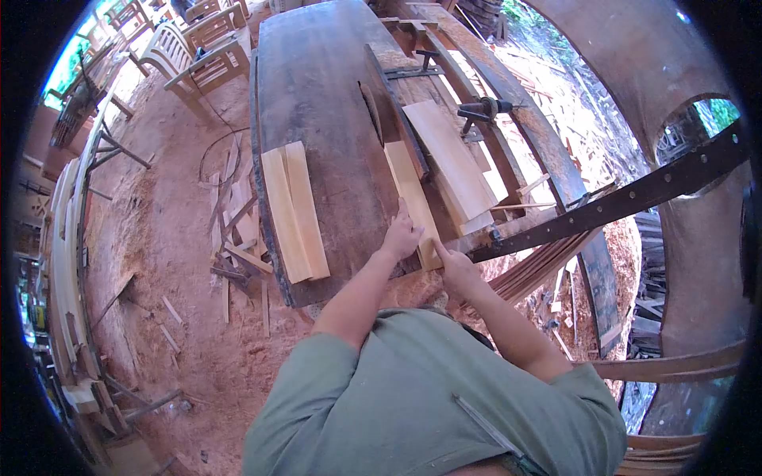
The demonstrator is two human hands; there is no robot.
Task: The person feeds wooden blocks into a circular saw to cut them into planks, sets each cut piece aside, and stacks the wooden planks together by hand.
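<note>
Looks like a steadying step tbh, left grip (403,236) and right grip (460,274) both at the board (409,186) mid-frame on the worktop (333,103), can't tell if either's closed on it, and imo any shift calls for moving both together.

A person wears a muted grey-green shirt (413,377) with short, loose sleeves, the left sleeve (305,377) and right sleeve (591,390) leaving both forearms bare. The left hand (403,235) and right hand (458,270) are ungloved. A slim greyish strip (486,424) runs diagonally across the shirt; its exact nature is unclear.
</note>
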